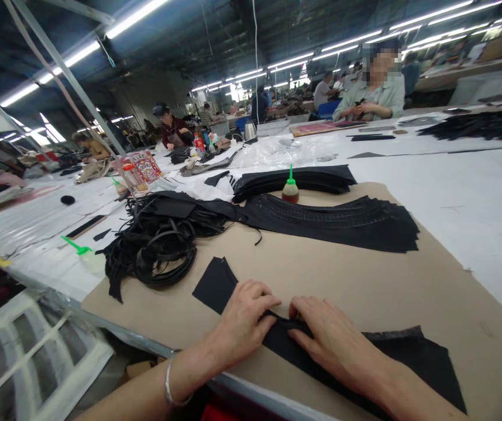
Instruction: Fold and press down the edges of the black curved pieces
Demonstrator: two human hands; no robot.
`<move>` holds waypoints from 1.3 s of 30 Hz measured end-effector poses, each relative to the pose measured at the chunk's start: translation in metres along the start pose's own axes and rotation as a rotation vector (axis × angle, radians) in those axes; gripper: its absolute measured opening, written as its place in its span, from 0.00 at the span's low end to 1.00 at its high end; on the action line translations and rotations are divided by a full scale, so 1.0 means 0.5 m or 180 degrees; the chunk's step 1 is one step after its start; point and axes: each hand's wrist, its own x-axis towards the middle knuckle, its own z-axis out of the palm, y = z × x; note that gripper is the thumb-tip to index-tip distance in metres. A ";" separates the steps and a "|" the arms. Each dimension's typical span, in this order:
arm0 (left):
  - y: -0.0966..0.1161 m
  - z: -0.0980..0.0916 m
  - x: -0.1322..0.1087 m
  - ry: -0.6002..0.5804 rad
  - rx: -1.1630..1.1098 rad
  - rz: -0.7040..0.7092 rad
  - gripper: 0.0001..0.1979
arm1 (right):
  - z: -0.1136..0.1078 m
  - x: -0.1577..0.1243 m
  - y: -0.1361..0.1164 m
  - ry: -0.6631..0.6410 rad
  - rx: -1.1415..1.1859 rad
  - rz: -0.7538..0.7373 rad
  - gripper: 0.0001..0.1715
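My left hand [244, 313] and my right hand [327, 342] lie side by side on a flat black sheet piece [378, 365], pressing it down along a raised fold between them. A pointed end of black sheet [215, 284] sticks out past my left fingers. My left wrist wears a silver bangle [172, 383]. Both hands rest on a tan cardboard board [430, 304]. Beyond them lies a fanned stack of curved black strips [334, 225], with a tangled heap of black strips and loops [154, 251] to the left.
A glue bottle with a green nozzle [290, 190] stands behind the strips, and another [88, 257] lies left of the board. The long white worktable [466, 204] carries more black pieces. Co-workers [369, 96] sit along it in a large workshop.
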 end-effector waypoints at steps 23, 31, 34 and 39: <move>0.039 0.062 -0.028 -0.0096 -0.0001 0.0212 0.17 | -0.010 -0.046 0.046 0.0155 0.0588 -0.0315 0.11; 0.049 0.073 -0.044 -0.0022 0.0214 0.0354 0.25 | -0.011 -0.073 0.074 0.0216 0.0248 -0.0750 0.12; 0.052 0.075 -0.043 -0.0041 0.0422 0.0476 0.26 | -0.012 -0.076 0.074 0.0306 -0.0015 -0.0910 0.13; 0.051 0.077 -0.049 -0.0028 0.0728 0.0618 0.30 | -0.014 -0.081 0.069 0.0427 -0.0423 -0.0971 0.11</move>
